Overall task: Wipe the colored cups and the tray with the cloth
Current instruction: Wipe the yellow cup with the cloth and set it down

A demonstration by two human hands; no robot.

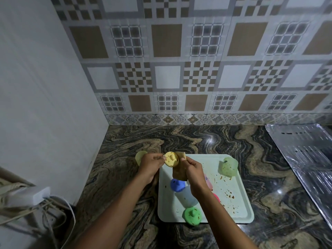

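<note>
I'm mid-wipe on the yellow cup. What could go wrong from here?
1. The green cup sits at the tray's near rim beside the right forearm; an arm move could knock it off.
2. Brown crumbs lie scattered on the tray; setting the yellow cup back there would likely dirty it again.
3. The left hand holds the yellow cup by its edge; pushing with the cloth in the right hand might dislodge it.

Stained yellow cup against tan cloth; tray crumb-speckled.
</note>
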